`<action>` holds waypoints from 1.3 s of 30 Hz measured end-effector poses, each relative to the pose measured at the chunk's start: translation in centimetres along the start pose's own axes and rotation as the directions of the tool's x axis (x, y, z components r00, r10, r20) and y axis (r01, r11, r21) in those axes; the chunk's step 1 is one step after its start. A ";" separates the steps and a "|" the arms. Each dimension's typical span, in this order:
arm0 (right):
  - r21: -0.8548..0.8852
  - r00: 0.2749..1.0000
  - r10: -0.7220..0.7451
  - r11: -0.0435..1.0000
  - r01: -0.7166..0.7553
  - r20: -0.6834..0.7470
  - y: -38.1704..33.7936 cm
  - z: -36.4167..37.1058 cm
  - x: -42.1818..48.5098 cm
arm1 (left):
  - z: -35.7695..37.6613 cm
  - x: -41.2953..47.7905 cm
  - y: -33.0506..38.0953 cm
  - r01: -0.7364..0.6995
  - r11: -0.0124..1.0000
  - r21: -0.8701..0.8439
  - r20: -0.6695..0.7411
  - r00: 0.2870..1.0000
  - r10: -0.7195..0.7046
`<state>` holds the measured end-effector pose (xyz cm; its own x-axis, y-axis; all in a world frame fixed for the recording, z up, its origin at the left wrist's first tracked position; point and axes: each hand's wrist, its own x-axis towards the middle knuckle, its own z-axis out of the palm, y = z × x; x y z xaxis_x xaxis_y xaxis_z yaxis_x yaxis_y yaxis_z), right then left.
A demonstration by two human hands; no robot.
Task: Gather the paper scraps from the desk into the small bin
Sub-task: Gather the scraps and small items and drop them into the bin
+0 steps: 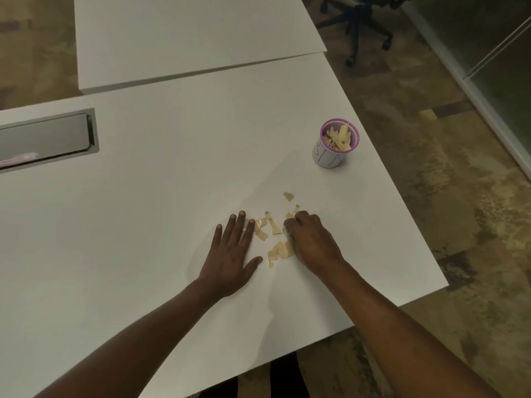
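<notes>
Several pale yellow paper scraps [276, 228] lie scattered on the white desk [161, 196] between my two hands. My left hand [232, 254] rests flat on the desk, fingers spread, just left of the scraps. My right hand [311, 239] is curled over the right side of the pile, its fingertips touching scraps; whether it grips any is hidden. One scrap [288, 196] lies apart, farther back. The small bin [330, 156], white with a purple rim, stands upright near the desk's right edge and holds several scraps.
A grey recessed cable tray [46, 139] is set into the desk at the left. A second white desk [186, 35] adjoins at the back. An office chair base [362, 27] stands on the floor at the upper right. The desk's right edge runs close to the bin.
</notes>
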<state>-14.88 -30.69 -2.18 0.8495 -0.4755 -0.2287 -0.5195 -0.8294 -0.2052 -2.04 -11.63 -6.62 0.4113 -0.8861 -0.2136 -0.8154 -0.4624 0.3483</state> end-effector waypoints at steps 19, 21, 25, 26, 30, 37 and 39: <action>0.136 0.863 0.235 0.971 -0.194 -0.448 7.1 -13.4 10.6 | -1.2 1.5 1.3 -0.039 0.997 -0.065 -0.042 0.998 0.036; 0.031 0.898 0.216 0.975 -0.221 -0.384 7.7 -13.8 12.2 | -1.9 2.0 1.1 -0.110 0.993 -0.035 -0.034 0.994 0.108; -0.071 0.943 0.215 0.968 -0.240 -0.253 8.1 -13.7 13.8 | -3.6 3.5 0.1 -0.287 0.949 0.132 -0.037 0.955 0.294; -0.075 0.945 0.224 0.966 -0.248 -0.240 8.0 -13.8 13.8 | -3.7 3.8 -0.2 -0.322 0.934 0.157 -0.034 0.943 0.331; -0.024 0.913 0.241 0.964 -0.263 -0.329 6.8 -13.9 12.7 | -4.1 4.8 -1.3 -0.408 0.892 0.195 0.054 0.913 0.405; 0.257 0.994 -0.094 0.960 0.107 -0.064 1.0 -7.1 6.1 | -5.3 5.2 -1.5 -0.499 0.833 0.238 0.021 0.860 0.510; 0.197 0.965 -0.123 0.977 0.078 0.231 0.3 -4.3 4.8 | -5.5 5.4 -1.3 -0.488 0.847 0.210 0.055 0.871 0.488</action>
<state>-10.54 -34.46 0.76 0.8626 -0.2888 -0.4153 -0.4597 -0.7901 -0.4056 3.48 -15.96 -3.22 -0.0625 -0.9958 -0.0664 -0.9771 0.0474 0.2076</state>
